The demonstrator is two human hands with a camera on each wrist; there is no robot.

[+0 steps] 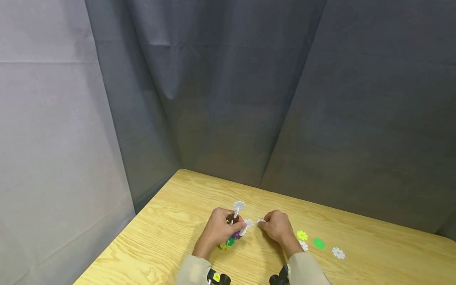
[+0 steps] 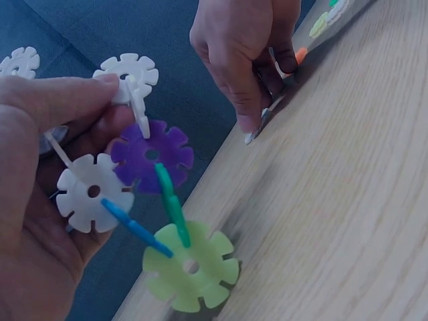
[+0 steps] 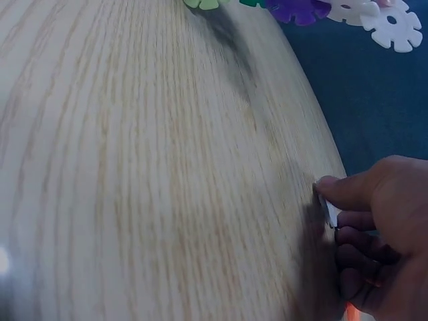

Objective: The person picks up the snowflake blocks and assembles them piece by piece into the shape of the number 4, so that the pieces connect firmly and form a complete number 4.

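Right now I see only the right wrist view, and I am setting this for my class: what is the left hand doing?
Observer: The left hand grips a cluster of joined discs in white, purple, blue and green.
Operator: Are any spare pieces lying about?
Observer: Yes. A yellow disc, a green disc and a white disc lie loose on the table, beside the right hand that pinches a white piece.

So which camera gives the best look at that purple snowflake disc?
The left wrist view: the purple disc fills mid-frame, notches clear, in the left hand. In the head view it is tiny; the right wrist view clips it at the top edge.
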